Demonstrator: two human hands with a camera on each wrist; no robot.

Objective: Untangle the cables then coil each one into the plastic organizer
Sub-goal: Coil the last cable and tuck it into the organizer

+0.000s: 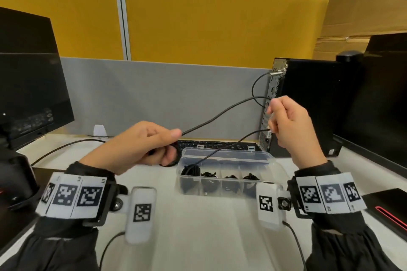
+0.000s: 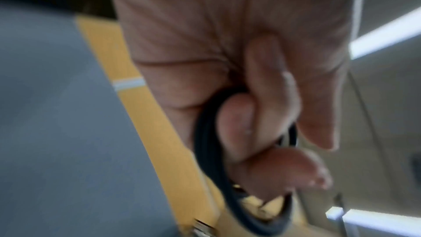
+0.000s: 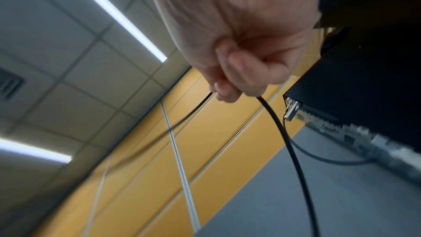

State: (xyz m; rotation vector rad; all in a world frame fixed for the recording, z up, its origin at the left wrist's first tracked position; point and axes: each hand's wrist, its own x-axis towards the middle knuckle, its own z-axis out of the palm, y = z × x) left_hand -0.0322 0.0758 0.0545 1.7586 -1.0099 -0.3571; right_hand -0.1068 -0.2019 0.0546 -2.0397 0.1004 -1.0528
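A thin black cable (image 1: 222,112) stretches in the air between both hands, above the desk. My left hand (image 1: 152,143) grips a small coil of it; the left wrist view shows the coil (image 2: 209,154) looped round the curled fingers (image 2: 237,129). My right hand (image 1: 284,119), raised at the right, pinches the cable (image 3: 280,129), which runs through it. From that hand a second strand (image 1: 222,147) drops into the leftmost compartment of the clear plastic organizer (image 1: 273,160), onto a black bundle (image 1: 190,170). The other compartments hold coiled black cables (image 1: 230,177).
A black keyboard (image 1: 220,145) lies behind the organizer. A black computer tower (image 1: 312,103) stands at the right with a cable plugged in its back. Monitors stand at the far left (image 1: 28,86) and far right (image 1: 385,94). Grey and yellow partition panels close the back of the desk.
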